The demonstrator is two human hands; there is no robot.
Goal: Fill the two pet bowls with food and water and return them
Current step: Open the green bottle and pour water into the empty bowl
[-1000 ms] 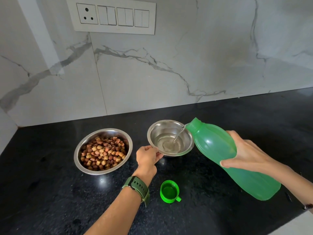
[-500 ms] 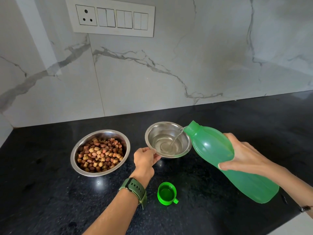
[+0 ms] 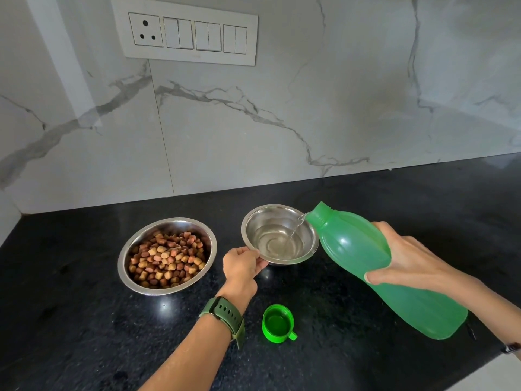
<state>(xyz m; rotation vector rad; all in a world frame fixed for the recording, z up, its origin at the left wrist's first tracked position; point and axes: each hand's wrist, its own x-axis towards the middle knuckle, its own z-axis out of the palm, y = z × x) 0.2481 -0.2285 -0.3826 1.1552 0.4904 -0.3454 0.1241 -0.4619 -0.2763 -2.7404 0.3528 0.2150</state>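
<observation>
Two steel bowls stand on the black countertop. The larger bowl on the left holds brown kibble. The smaller bowl to its right has some water in it. My left hand grips the near-left rim of the smaller bowl. My right hand holds a green plastic bottle tilted to the left, its open mouth at the bowl's right rim. A thin stream of water runs from the mouth into the bowl.
The bottle's green cap lies upside down on the counter in front of the small bowl. A marble wall with a white switch panel rises behind. The counter's front edge shows at the bottom right.
Water keeps running into the small bowl and its level has risen a little. Both hands, the bowls and the bottle stay where they were.
</observation>
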